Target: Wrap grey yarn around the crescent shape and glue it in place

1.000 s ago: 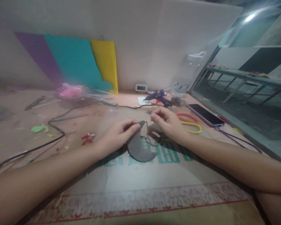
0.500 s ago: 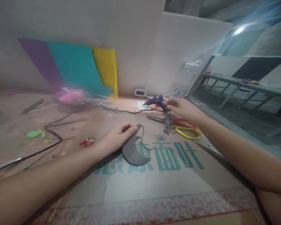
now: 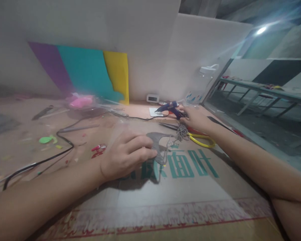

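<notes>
Littered tabletop [image 3: 30, 150]: grey crescent [image 3: 156, 140], newly turned, yellow tip [image 3: 164, 165] now nearward and accessible, pinched by left hand [image 3: 130, 154]. Right hand [image 3: 197, 117] at blue glue gun [image 3: 167, 107], grip unclear.

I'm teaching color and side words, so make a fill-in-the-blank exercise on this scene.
The curved piece in the left hand is colored ____.
The hand at the dark blue glue gun is the ____ one.
The scissors have handles colored red and ____.
The lid of the clear bottle is ____.

Missing words: gray, right, yellow, white.
</notes>
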Demonstrator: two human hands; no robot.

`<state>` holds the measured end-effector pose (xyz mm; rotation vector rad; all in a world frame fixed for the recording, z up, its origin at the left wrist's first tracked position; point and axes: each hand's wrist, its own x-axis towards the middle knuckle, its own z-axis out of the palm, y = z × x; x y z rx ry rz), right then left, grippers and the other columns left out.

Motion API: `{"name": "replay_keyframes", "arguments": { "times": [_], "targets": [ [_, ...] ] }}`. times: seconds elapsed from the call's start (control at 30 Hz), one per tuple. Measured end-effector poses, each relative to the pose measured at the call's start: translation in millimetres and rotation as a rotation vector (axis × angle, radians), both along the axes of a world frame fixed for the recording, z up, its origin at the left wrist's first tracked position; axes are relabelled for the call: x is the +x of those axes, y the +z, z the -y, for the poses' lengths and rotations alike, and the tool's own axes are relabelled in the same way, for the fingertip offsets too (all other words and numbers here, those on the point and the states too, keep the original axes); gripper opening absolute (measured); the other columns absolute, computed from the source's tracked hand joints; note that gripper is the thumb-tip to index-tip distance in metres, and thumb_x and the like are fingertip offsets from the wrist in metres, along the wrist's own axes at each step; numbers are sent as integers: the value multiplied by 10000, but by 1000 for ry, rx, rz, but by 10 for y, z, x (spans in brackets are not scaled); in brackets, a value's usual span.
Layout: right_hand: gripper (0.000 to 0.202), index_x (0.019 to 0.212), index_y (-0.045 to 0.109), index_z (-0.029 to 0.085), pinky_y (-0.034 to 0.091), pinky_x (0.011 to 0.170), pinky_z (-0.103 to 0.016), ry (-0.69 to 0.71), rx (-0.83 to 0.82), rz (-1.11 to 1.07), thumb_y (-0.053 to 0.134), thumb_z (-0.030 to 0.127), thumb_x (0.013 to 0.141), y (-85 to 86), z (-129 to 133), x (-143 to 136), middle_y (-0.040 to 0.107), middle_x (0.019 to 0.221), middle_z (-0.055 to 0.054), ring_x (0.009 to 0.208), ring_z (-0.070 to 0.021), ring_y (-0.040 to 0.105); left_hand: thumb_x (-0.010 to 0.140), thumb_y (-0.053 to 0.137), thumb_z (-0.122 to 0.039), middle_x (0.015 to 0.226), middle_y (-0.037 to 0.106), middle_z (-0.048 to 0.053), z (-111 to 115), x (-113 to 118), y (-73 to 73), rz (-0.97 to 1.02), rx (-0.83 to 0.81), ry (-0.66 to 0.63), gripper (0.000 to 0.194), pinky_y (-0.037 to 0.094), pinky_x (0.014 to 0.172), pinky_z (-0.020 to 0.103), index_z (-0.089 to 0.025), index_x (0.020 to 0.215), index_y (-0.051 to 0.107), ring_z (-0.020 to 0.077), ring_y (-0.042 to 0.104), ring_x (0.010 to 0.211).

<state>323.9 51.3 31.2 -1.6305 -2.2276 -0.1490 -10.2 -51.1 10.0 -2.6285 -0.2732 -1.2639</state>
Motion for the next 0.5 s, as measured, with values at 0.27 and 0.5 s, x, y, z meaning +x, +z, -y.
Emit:
{"name": "replay_keyframes", "arguments": {
  "times": [0.27,0.5],
  "targets": [
    [643,1451,411,161,459,971,-445,2,-28,-64,604,310,856,-148,-160,40,550,1397,-177,1171,-331,593,881,597,-108,941,664,25,-101,15,-43,-60,72,68,155,473,822,303,-226,979,570,166,572,884],
    [584,1413,445,157,441,1014,-428,102,-109,-252,596,340,879,-194,-210,-68,594,1344,-157,1193,-284,582,930,567,-187,955,709,54,-196,123,-121,-98,-254,16,22,504,825,296,-194,941,585,162,649,907]
  ]
}}
